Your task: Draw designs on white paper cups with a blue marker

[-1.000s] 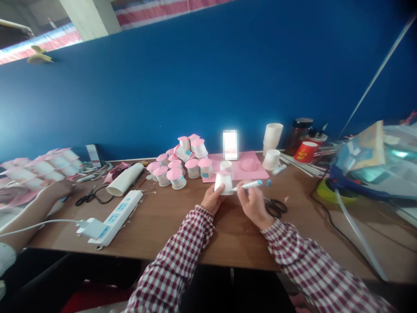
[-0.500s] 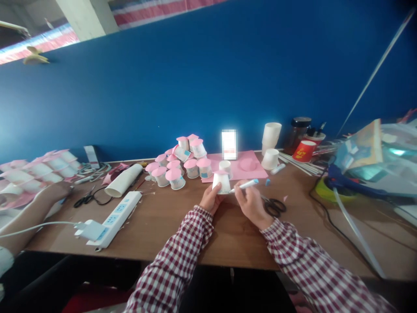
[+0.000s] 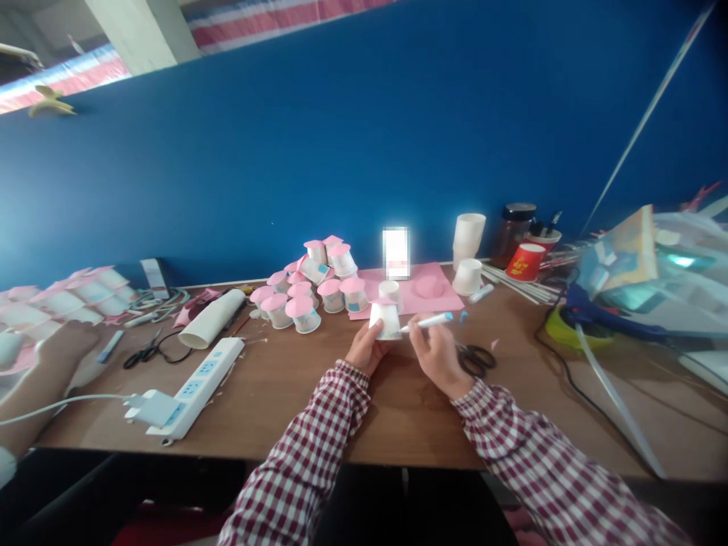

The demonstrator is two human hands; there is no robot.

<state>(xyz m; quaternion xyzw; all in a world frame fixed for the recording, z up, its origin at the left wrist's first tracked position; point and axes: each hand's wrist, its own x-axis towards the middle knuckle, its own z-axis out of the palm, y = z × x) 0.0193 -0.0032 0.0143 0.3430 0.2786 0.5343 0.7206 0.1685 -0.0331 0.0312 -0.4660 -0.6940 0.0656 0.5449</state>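
My left hand is closed round a small white paper cup with a pink top, held upside down just above the wooden table. My right hand grips a white marker with a blue end, its tip touching the cup's side. The marker's blue cap lies on the table just right of it. Black scissors lie beside my right wrist.
A pile of pink-topped cups and a pink sheet sit behind my hands. White cups, a red cup and a dark jar stand at the back right. A power strip lies left. Another person's arm is at far left.
The view has shifted slightly. My hands hold the cup and marker the same way. The other person's hand at far left has pulled back a little.
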